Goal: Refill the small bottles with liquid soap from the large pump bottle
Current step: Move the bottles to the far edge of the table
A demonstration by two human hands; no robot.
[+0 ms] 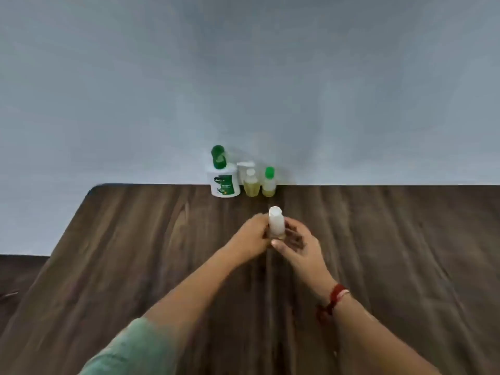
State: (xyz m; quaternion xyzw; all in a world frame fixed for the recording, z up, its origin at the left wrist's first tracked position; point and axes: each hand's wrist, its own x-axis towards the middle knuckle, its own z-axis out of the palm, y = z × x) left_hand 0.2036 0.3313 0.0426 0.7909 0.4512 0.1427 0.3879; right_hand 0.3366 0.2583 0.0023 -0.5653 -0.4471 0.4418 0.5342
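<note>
**Small bottle held in both hands, cap on**

A white-capped small bottle (276, 223) is held upright just below the middle of the frame, over a dark wooden table (162, 239). The left hand (253, 235) is curled round its lower left side. The right hand (296, 243) is wrapped round its base, thumb in front. At the centre, against the wall, the large pump bottle (225, 182) stands with two more small bottles (251, 185) just to its right. The step is judged to be cap handling; loosening or tightening cannot be told. Next, one hand would be needed on the cap, the other steadying the body
</note>
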